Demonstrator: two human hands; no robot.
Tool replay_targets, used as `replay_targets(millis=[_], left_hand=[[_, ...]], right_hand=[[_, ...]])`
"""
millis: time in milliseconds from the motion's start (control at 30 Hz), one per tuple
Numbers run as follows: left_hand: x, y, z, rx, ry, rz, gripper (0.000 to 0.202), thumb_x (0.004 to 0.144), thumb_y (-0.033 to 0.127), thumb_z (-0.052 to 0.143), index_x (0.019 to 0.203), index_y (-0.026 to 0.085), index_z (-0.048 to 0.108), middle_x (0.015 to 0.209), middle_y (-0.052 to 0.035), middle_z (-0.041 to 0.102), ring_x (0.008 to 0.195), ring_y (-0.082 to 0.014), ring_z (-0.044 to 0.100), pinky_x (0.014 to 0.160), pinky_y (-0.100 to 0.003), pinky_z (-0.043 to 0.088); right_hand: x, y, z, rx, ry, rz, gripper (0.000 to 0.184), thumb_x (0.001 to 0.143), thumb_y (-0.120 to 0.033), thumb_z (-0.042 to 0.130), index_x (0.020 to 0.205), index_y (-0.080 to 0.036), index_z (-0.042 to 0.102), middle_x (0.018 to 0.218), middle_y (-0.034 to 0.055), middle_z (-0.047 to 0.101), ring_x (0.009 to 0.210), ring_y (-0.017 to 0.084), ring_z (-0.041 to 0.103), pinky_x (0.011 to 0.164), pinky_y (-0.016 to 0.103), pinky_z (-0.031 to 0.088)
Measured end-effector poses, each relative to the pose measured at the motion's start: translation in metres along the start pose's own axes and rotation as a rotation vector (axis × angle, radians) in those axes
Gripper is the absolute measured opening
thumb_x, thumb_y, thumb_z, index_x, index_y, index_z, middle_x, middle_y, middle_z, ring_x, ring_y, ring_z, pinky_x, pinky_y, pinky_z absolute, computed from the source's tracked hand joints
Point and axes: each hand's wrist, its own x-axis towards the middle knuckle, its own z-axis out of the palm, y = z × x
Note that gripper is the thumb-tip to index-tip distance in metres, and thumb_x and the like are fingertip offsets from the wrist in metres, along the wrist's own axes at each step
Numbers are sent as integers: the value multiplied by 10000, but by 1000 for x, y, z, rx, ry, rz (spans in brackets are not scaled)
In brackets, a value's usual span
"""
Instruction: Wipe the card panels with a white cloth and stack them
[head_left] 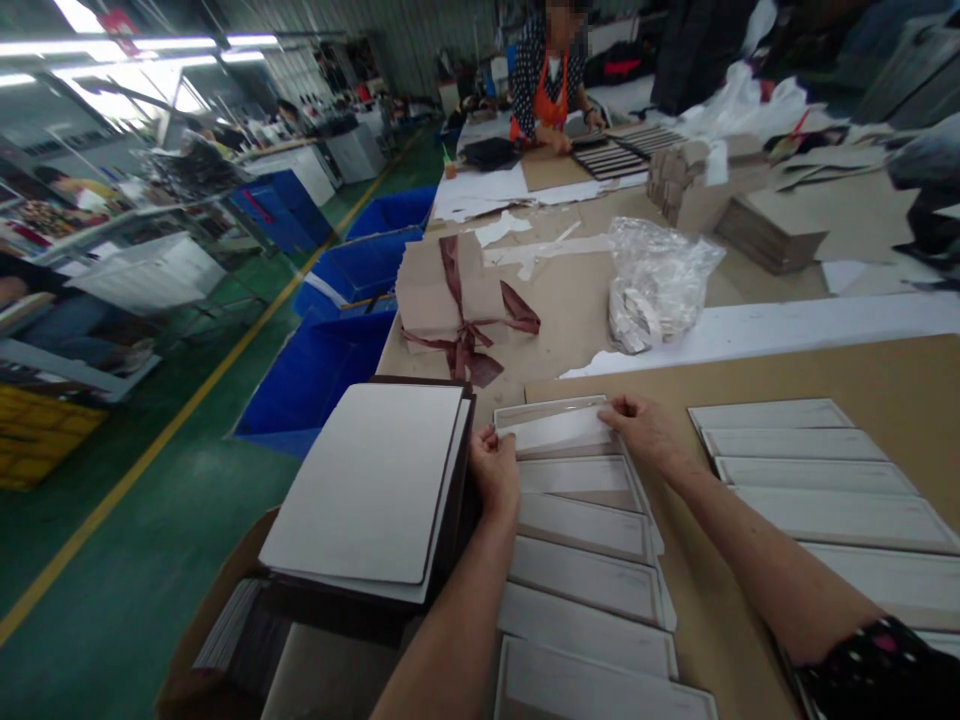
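Note:
My left hand [496, 468] pinches the left end of a thin white sheet [559, 430]. At its right end, the fingers of my right hand [637, 425] are closed on the same sheet. The sheet lies over the farthest of a row of flat pale panels with raised borders, whose far rim shows behind it. Nearer to me, several overlapping panels [589, 565] of that kind run down between my forearms. Left of my left hand stands a stack of white, round-cornered boards [367, 480] with dark pieces underneath.
A second row of overlapping panels [840, 515] lies to the right. Beyond are a ribbon-tied cardboard bundle [427, 290], a clear plastic bag [660, 280] and cardboard stacks [772, 230]. Blue bins [315, 370] line the table's left side. A co-worker in an orange apron [551, 100] stands at the far end.

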Motion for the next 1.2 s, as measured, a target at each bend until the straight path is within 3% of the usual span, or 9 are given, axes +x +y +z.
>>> replay_targets(millis=[133, 333, 567, 1200], left_hand=[[14, -5, 9, 150, 107, 90, 237, 764, 99, 655, 985, 153, 593, 917, -75, 692, 865, -183, 687, 818, -301, 526], [24, -5, 16, 357, 134, 172, 264, 763, 84, 681, 1006, 171, 623, 899, -77, 713, 892, -212, 693, 847, -323, 504], [30, -4, 19, 497, 157, 186, 284, 773, 126, 710, 1047, 138, 638, 875, -88, 716, 830, -218, 692, 796, -317, 499], [39, -8, 21, 753, 132, 241, 273, 817, 143, 676, 1087, 155, 641, 923, -88, 745, 896, -238, 705, 806, -322, 507]], right_hand=[[16, 2, 19, -35, 72, 20, 293, 733, -372, 646, 960, -186, 638, 719, -12, 605, 669, 166, 552, 623, 282, 397], [24, 1, 31, -88, 111, 27, 339, 753, -348, 644, 1045, -179, 614, 714, -19, 597, 669, 168, 562, 637, 281, 387], [25, 0, 34, -136, 97, 51, 326, 773, -331, 636, 1065, -190, 603, 732, -24, 617, 679, 164, 578, 633, 274, 383], [25, -10, 33, -316, 73, 100, 270, 802, -317, 650, 1050, -212, 637, 800, -5, 668, 774, 186, 609, 645, 279, 361]])
